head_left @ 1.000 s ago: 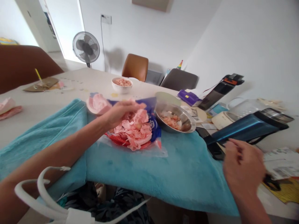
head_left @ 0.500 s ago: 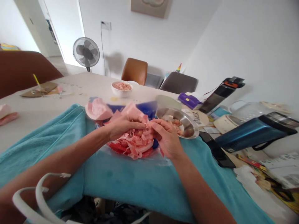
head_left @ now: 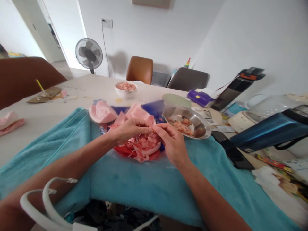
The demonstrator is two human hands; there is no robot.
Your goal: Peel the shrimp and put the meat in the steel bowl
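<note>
My left hand and my right hand meet fingertip to fingertip, pinching a small piece of pomelo flesh between thumbs and forefingers. Under them lies a heap of torn pink pomelo membrane on a red and blue plastic wrapping. Thick pink pomelo peel rests just left of the heap. To the right of my right hand, a steel bowl holds peeled pomelo pulp. The exact shape of the pinched piece is mostly hidden by my fingers.
A teal towel covers the near table edge. Behind stands a white bowl heaped with pulp. At right are a phone, a blue bottle, a black bottle and a purple tissue pack. A white cable hangs in front.
The camera view has shifted slightly, so the bowls and bottles sit a little further right. My hands keep their pinch, with the fingertips now closer together.
</note>
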